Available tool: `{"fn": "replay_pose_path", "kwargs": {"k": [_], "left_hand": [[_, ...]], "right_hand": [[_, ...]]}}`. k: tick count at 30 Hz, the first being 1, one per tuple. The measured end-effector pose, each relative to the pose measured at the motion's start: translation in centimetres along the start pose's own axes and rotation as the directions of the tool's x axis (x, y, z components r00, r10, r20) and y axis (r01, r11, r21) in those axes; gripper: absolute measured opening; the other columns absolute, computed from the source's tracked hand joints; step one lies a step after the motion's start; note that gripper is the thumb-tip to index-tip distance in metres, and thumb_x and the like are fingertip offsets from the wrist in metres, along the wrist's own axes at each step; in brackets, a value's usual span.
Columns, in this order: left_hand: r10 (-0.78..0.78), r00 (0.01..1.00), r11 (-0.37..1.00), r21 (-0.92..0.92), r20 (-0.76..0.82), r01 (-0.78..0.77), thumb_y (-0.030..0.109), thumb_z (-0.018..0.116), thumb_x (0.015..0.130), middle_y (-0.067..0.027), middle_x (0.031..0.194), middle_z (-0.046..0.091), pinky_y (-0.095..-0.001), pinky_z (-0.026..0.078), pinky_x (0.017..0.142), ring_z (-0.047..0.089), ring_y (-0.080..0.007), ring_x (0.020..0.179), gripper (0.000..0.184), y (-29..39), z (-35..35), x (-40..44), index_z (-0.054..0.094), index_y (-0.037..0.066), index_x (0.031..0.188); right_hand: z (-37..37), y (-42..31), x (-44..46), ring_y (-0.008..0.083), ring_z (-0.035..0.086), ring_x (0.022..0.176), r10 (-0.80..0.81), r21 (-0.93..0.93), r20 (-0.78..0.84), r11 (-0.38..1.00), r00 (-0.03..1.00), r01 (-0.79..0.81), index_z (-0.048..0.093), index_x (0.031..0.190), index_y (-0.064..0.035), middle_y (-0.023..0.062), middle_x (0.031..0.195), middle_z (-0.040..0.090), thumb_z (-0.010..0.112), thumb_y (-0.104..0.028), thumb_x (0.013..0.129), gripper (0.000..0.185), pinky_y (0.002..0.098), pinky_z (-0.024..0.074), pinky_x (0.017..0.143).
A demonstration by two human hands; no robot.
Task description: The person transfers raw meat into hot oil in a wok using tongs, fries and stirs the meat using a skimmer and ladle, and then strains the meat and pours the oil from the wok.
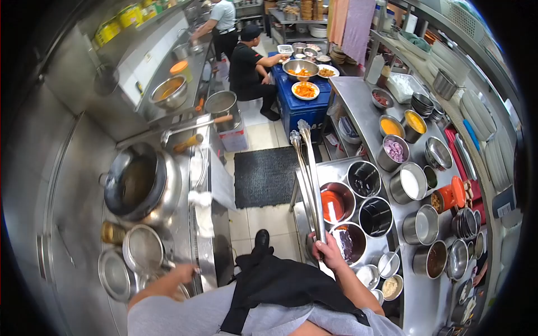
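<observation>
The right hand's [330, 253] fingers clamp the metal tongs [313, 185], whose long axis runs forward from them, tips away. The left hand [184, 273] is near a strainer [143, 249]; its grip I cannot tell. Past the fingers: black mat [258, 187], pale tiles [266, 221], blue chest [287, 98], yellow tins [131, 15], their print seemingly too blurred to read.

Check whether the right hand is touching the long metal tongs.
Touching. The head view plainly shows the right hand wrapped around the lower end of the long metal tongs, with no gap between them.
</observation>
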State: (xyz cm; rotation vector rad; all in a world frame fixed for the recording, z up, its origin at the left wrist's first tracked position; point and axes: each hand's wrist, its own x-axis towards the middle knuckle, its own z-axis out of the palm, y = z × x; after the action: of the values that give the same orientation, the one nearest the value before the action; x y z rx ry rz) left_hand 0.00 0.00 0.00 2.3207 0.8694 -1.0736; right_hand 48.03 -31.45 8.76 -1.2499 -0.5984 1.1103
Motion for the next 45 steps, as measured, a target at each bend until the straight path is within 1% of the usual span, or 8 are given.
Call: {"fn": "replay_pose_path", "kwargs": {"k": [3, 5, 10, 17, 23, 26, 33, 45], "left_hand": [[0.371, 0.928, 0.926, -0.095, 0.032, -0.366, 0.013, 0.065, 0.072, -0.0166, 0.115, 0.066, -0.0414, 0.050, 0.092, 0.062, -0.0345, 0.109, 0.060, -0.3, 0.5, 4.1, 0.055, 0.012, 0.131], [0.374, 0.924, 0.872, -0.370, 0.078, -0.321, 0.014, 0.065, 0.073, -0.0163, 0.116, 0.066, -0.0406, 0.049, 0.094, 0.062, -0.0336, 0.110, 0.063, -0.4, -5.8, 7.4, 0.051, 0.010, 0.134], [0.339, 0.936, 0.931, -0.106, -0.097, -0.348, 0.014, 0.060, 0.080, -0.0223, 0.120, 0.062, -0.0447, 0.048, 0.094, 0.060, -0.0369, 0.110, 0.052, 5.8, -24.9, 19.5, 0.052, 0.007, 0.130], [0.641, 0.595, 0.576, -0.208, -0.485, -0.791, 0.011, 0.061, 0.085, -0.0197, 0.118, 0.063, -0.0424, 0.050, 0.093, 0.062, -0.0351, 0.109, 0.043, 24.2, -44.6, 24.4, 0.052, 0.005, 0.127], [0.749, 0.635, 0.650, 0.028, -0.188, -0.759, 0.019, 0.065, 0.087, -0.0166, 0.121, 0.063, -0.0397, 0.050, 0.092, 0.064, -0.0299, 0.104, 0.048, 24.6, -43.9, 30.5, 0.051, 0.008, 0.131], [0.690, 0.724, 0.718, -0.132, 0.012, -0.683, 0.025, 0.067, 0.087, -0.0172, 0.125, 0.062, -0.0394, 0.049, 0.094, 0.062, -0.0300, 0.110, 0.051, 21.6, -44.5, 32.8, 0.051, 0.008, 0.133], [0.542, 0.827, 0.806, -0.186, -0.152, -0.562, 0.020, 0.065, 0.086, -0.0180, 0.121, 0.063, -0.0399, 0.051, 0.093, 0.062, -0.0317, 0.112, 0.046, 19.3, -56.0, 39.0, 0.053, 0.006, 0.129], [0.699, 0.712, 0.703, -0.114, -0.067, -0.702, 0.015, 0.064, 0.087, -0.0157, 0.118, 0.065, -0.0386, 0.052, 0.086, 0.067, -0.0282, 0.098, 0.046, 20.0, -78.5, 52.1, 0.052, 0.006, 0.130]], "right_hand": [[0.2, -2.1, 3.6, 0.0102, 0.044, 0.049, 0.037, -0.027, -0.095, 0.999, 0.995, -0.040, 0.050, 0.117, -0.0016, 0.0017, 0.059, 0.046, 0.056, -0.028, 0.093, 0.036, 0.0243, 0.0333, 0.048], [1.5, -1.8, 7.9, 0.0100, 0.043, 0.048, 0.028, 0.035, -0.137, 0.999, 0.990, -0.023, 0.050, 0.116, -0.0011, 0.0015, 0.058, 0.045, 0.054, -0.029, 0.094, 0.036, 0.0243, 0.0326, 0.048], [3.7, -3.0, 14.8, 0.0104, 0.042, 0.048, -0.010, 0.109, -0.267, 0.993, 0.964, 0.041, 0.049, 0.118, 0.0003, 0.0024, 0.058, 0.046, 0.050, -0.028, 0.095, 0.036, 0.0246, 0.0319, 0.047], [1.9, -5.9, 19.2, 0.0112, 0.042, 0.048, -0.047, 0.118, -0.398, 0.988, 0.916, 0.103, 0.048, 0.115, -0.0004, 0.0024, 0.057, 0.045, 0.049, -0.024, 0.096, 0.030, 0.0249, 0.0321, 0.047], [-2.7, -6.4, 23.1, 0.0103, 0.042, 0.048, -0.007, 0.225, -0.366, 0.970, 0.931, 0.096, 0.048, 0.116, -0.0032, 0.0019, 0.058, 0.045, 0.055, -0.021, 0.095, 0.029, 0.0245, 0.0324, 0.046], [-4.1, -7.3, 25.7, 0.0094, 0.044, 0.049, 0.130, 0.303, -0.293, 0.952, 0.947, -0.037, 0.047, 0.113, -0.0036, 0.0004, 0.058, 0.044, 0.061, -0.010, 0.090, 0.028, 0.0244, 0.0334, 0.044], [-7.0, -7.0, 33.7, 0.0107, 0.045, 0.046, 0.315, 0.230, -0.273, 0.939, 0.909, -0.256, 0.049, 0.111, -0.0017, 0.0031, 0.061, 0.046, 0.057, 0.001, 0.080, 0.032, 0.0258, 0.0352, 0.040], [-12.5, -1.0, 53.2, 0.0106, 0.050, 0.048, 0.477, 0.165, -0.540, 0.868, 0.693, -0.469, 0.055, 0.101, -0.0058, 0.0026, 0.063, 0.051, 0.061, -0.007, 0.078, 0.023, 0.0270, 0.0359, 0.038]]}}
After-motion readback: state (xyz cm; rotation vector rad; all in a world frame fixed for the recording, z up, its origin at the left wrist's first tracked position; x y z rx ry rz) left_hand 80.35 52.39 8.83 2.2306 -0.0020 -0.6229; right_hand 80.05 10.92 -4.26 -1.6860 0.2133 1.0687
